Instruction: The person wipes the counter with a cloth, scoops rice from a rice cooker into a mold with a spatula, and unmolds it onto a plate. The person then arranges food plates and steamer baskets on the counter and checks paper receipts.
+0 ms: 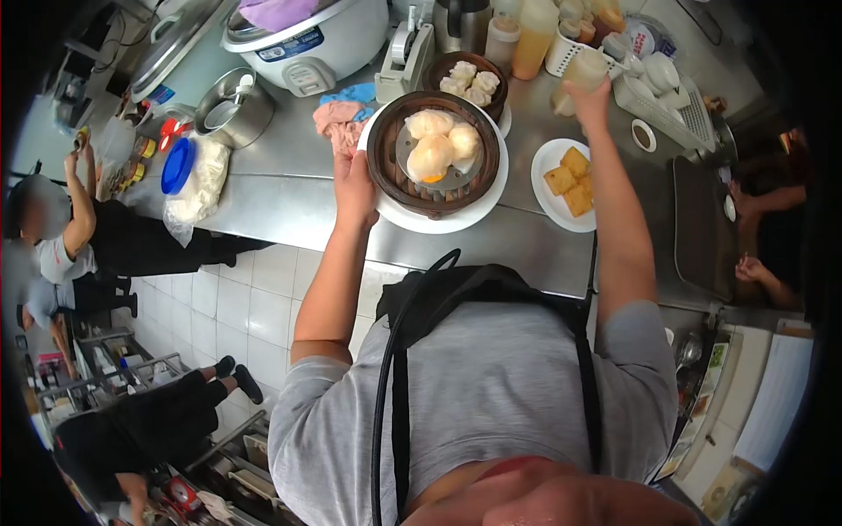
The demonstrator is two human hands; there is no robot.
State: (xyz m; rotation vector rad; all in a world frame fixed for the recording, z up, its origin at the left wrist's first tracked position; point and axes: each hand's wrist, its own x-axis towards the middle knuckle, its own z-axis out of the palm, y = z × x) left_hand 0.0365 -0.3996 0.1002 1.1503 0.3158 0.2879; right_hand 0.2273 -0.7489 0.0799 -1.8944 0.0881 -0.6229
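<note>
My left hand [354, 188] is closed on the left rim of a white plate [421, 219]. On that plate stands a round dark bamboo steamer [381, 180] with several pale steamed buns [430, 156] inside, one showing orange at its lower edge. My right hand [589, 98] is wrapped around a translucent squeeze bottle [586, 68] beside the white basket of bottles. Below my right hand, a second white plate [545, 203] holds golden fried squares [574, 180], partly covered by my right forearm.
Behind the steamer are another steamer of dumplings [471, 83], a tape dispenser [405, 57] and a rice cooker [307, 44]. Cloths [342, 118], a steel pot [235, 110] and a bag [202, 175] lie left. A sauce dish [644, 135] stands right. Co-workers are at both sides.
</note>
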